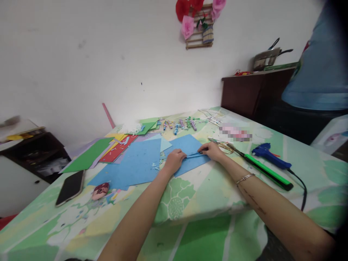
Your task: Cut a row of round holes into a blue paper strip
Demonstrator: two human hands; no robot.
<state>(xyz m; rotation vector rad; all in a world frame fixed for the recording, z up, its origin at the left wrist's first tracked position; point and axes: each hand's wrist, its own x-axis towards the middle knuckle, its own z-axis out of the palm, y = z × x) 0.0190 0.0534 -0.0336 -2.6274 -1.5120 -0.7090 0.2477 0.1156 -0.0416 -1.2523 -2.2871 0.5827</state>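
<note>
A narrow blue paper strip [193, 155], which looks folded or rolled, stretches between my two hands over a blue sheet [187, 142]. My left hand [175, 160] pinches its left end with fingers closed. At the other end, my right hand [212, 150] grips it between thumb and fingers. Whether the strip is separate from the sheet below I cannot tell. Just beyond my right hand lie scissors [227, 146] with gold handles, partly hidden. Larger blue sheets [136, 163] lie to the left of my left hand.
Coloured sheets [91, 154] and white shreds [130, 127] lie at the left, small paper rolls [181, 124] at the back. A phone [71, 187] and a pink case [100, 191] are front left. A green-handled tool [268, 172] and blue glue gun [272, 156] lie right. A person [320, 69] is beyond.
</note>
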